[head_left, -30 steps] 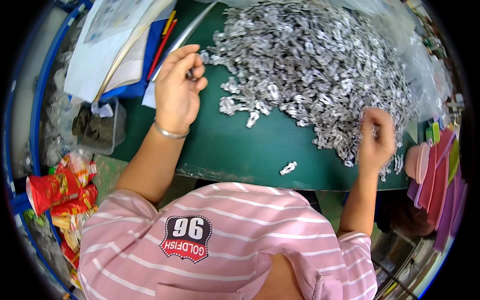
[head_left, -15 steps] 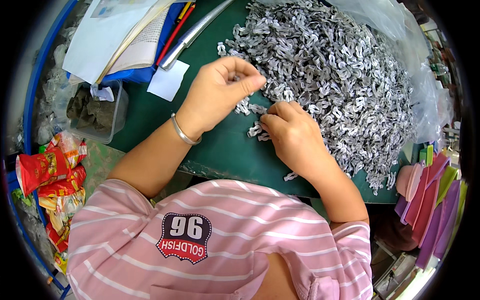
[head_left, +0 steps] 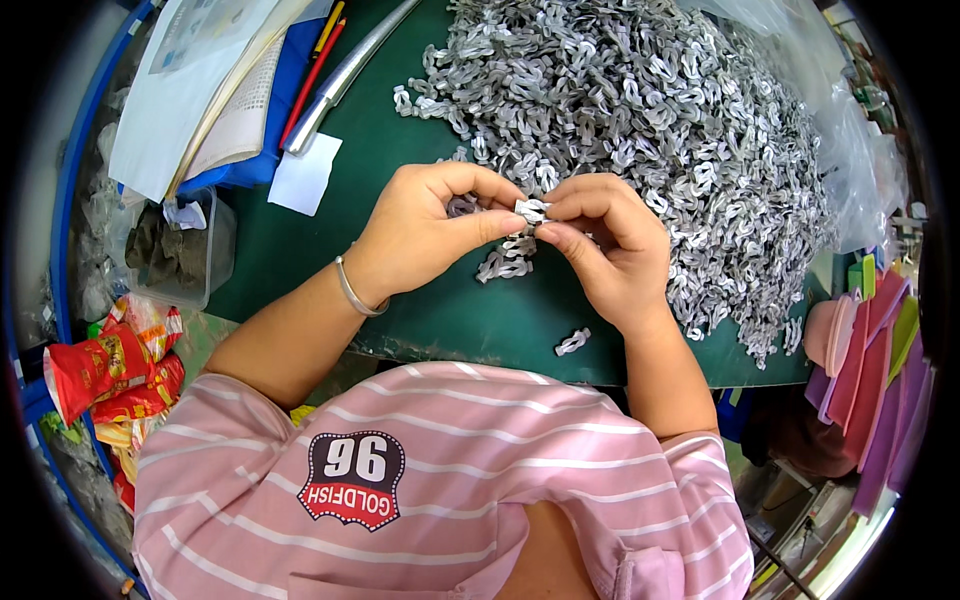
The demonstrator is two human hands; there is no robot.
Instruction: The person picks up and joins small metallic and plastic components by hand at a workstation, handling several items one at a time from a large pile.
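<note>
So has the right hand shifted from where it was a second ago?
Yes. The right hand has come left, away from the right end of the pile of small metal pieces, and meets the left hand on a metal piece.

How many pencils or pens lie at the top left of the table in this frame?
2. A yellow pencil and a red pencil lie side by side between the blue folder and the metal bar. More may be hidden under the papers.

Your left hand and right hand, well apart a second ago, now meet, both pinching one small silver clip.
</note>
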